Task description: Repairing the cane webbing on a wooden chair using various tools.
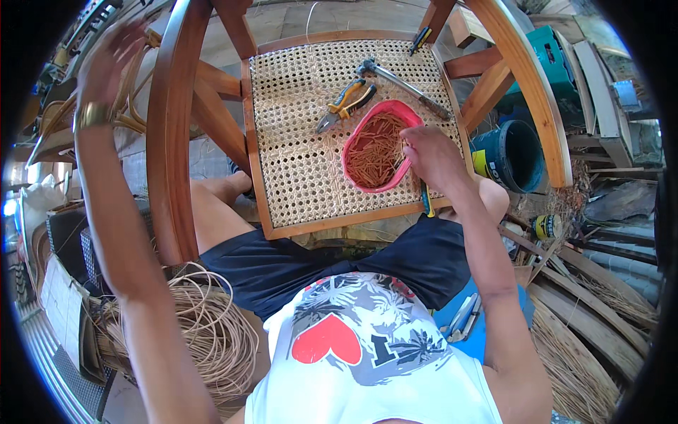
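My right hand (432,154) is at the right rim of a pink bowl (406,107), its fingers drawn together over the bowl's contents. What they pinch is too small to make out. Many short reddish-brown sticks (374,152) lie in the bowl. It rests on a woven cane panel (296,169) in a wooden chair frame. Off to the far left, my left hand (113,63) is raised beyond the curved armrest (173,127), blurred, with a gold-coloured band at the wrist. Pliers (346,106) with yellow-and-black handles and a hammer (402,86) lie behind the bowl.
A yellow-and-black handled tool (426,199) lies by the panel's front edge; another (420,41) lies at its back right corner. Wooden armrests and legs flank the panel. A dark bucket (519,155) stands at right. Coiled cane (212,339) lies at lower left.
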Motion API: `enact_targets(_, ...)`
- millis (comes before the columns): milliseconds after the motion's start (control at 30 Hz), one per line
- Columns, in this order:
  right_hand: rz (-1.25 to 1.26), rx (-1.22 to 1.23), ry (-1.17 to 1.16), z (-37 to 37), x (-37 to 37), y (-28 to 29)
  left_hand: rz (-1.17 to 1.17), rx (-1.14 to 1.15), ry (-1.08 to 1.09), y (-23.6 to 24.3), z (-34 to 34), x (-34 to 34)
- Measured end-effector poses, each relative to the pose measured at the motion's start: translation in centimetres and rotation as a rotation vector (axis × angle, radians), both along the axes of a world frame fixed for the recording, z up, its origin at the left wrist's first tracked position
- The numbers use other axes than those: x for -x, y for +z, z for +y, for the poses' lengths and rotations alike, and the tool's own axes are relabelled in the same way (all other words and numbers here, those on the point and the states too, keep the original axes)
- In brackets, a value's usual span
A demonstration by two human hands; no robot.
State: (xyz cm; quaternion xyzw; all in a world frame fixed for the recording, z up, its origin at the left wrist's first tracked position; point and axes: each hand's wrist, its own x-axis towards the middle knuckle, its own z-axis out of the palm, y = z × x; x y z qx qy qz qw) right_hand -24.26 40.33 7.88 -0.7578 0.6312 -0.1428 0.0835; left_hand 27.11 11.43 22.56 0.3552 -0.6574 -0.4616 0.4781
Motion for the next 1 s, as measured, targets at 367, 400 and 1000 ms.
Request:
enact_targets(367,0.474,-0.209,0.026,-3.0,-2.4,-0.5,1.005,0.041,-0.034,-1.1,30.2,1.9)
enact_targets(400,0.452,-0.258,0.021,-3.0,-2.7,-0.5,1.031,0.088,-0.003,-0.8,32.0,3.5)
enact_targets(1000,-0.321,0.011,-0.037,1.6,-4.1,-2.1,0.674,-1.029,-0.135,-16.5,33.0,21.2)
